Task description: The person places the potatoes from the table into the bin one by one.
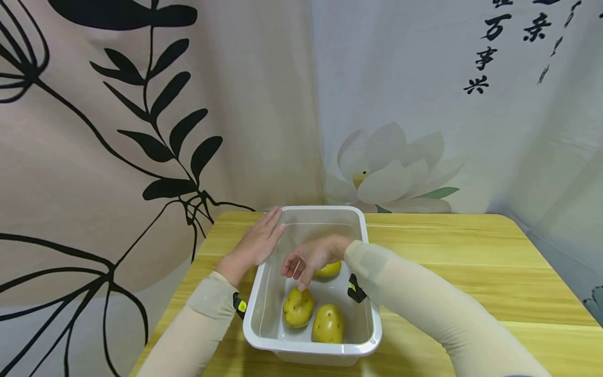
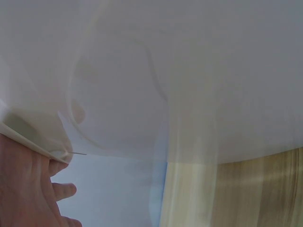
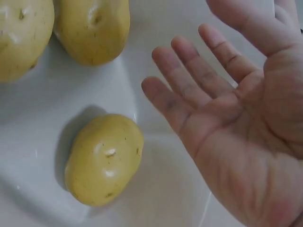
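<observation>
My left hand [image 1: 258, 238] rests on the left rim of a white plastic tub [image 1: 313, 347], its fingers straight along the edge. In the left wrist view, that hand [image 2: 26, 184] is at the lower left against the tub's pale outer wall. My right hand [image 1: 314, 257] reaches over the tub with nothing in it. The right wrist view shows its palm [image 3: 241, 137] with the fingers apart and loosely bent, beside a yellow potato [image 3: 105, 160]. Two more potatoes [image 1: 298, 308] [image 1: 328, 323] lie at the tub's near end; the farther potato [image 1: 328, 270] is partly hidden behind my right hand.
The tub stands on a light wooden table [image 1: 471, 267], toward its left side. Behind the table hangs a pale curtain [image 1: 264, 104] with black plant prints, a lotus and dark lettering. A black strap piece [image 1: 356, 289] sits at my right wrist.
</observation>
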Action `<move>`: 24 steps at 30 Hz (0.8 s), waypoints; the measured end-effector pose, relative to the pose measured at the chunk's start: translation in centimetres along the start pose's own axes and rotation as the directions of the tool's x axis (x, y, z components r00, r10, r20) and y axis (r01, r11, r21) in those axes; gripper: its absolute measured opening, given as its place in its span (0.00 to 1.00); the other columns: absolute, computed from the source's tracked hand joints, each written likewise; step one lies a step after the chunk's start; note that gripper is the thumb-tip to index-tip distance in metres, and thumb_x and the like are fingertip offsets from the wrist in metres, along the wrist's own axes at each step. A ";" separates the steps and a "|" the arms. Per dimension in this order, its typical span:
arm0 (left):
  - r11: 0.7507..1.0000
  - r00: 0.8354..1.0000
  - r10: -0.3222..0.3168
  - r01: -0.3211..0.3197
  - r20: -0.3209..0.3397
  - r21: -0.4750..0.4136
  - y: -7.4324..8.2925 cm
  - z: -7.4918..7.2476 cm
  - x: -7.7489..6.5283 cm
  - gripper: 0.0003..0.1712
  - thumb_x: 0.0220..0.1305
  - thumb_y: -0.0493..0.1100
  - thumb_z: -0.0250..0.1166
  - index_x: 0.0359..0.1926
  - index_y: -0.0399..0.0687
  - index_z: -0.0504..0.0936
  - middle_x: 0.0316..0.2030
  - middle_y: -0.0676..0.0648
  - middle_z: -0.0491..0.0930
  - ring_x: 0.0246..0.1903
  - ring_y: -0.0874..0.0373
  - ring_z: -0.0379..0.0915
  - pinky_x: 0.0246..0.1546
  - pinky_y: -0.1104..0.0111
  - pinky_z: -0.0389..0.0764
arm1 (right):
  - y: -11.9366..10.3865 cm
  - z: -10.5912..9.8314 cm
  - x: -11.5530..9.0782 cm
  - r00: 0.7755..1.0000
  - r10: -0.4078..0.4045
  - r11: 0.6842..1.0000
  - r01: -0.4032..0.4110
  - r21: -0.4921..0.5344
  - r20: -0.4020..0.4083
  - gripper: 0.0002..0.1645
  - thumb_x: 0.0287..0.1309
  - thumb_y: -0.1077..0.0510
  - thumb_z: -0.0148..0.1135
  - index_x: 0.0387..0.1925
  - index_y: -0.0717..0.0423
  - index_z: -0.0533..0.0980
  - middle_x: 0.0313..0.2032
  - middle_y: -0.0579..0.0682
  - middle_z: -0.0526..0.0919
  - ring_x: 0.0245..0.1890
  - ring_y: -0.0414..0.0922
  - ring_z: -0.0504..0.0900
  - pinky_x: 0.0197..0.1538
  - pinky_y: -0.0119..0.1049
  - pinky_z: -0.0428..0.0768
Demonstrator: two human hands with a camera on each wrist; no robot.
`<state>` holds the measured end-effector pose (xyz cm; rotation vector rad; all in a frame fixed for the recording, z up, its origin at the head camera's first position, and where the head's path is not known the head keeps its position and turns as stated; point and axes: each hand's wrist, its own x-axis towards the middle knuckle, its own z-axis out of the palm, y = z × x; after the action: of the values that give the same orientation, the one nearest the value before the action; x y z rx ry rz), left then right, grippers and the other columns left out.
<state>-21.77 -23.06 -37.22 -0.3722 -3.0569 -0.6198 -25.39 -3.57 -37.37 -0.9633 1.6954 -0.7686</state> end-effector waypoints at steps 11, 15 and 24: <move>1.000 1.000 -0.007 0.007 0.006 0.009 0.0 0.0 0.2 0.36 0.75 0.63 0.29 0.77 0.53 0.42 0.75 0.53 0.35 0.74 0.49 0.31 0.67 0.39 0.43 | -1.2 -0.5 -1.2 0.997 0.078 0.991 -0.080 -0.111 -0.025 0.35 0.51 0.61 0.72 0.60 0.52 0.70 0.52 0.43 0.75 0.60 0.52 0.72 0.54 0.32 0.75; 1.000 1.000 -0.006 0.006 0.008 0.002 -0.1 0.0 0.2 0.36 0.75 0.63 0.29 0.77 0.53 0.43 0.75 0.53 0.36 0.74 0.49 0.31 0.67 0.39 0.44 | -1.8 -0.6 -1.8 0.996 0.083 0.983 -0.088 -0.164 -0.041 0.33 0.51 0.58 0.73 0.58 0.47 0.71 0.52 0.42 0.75 0.60 0.52 0.72 0.55 0.32 0.75; 1.000 1.000 -0.016 0.016 0.017 -0.001 0.0 -0.1 0.1 0.35 0.76 0.62 0.30 0.77 0.54 0.42 0.75 0.53 0.35 0.74 0.50 0.30 0.67 0.40 0.42 | -3.4 -0.7 -3.2 0.998 0.051 0.977 -0.059 -0.205 -0.043 0.34 0.51 0.59 0.72 0.60 0.49 0.70 0.53 0.42 0.76 0.58 0.49 0.74 0.55 0.32 0.74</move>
<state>-21.84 -23.13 -37.11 -0.3551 -3.0790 -0.6225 -24.68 -2.33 -32.82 -1.0439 1.8539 -0.5861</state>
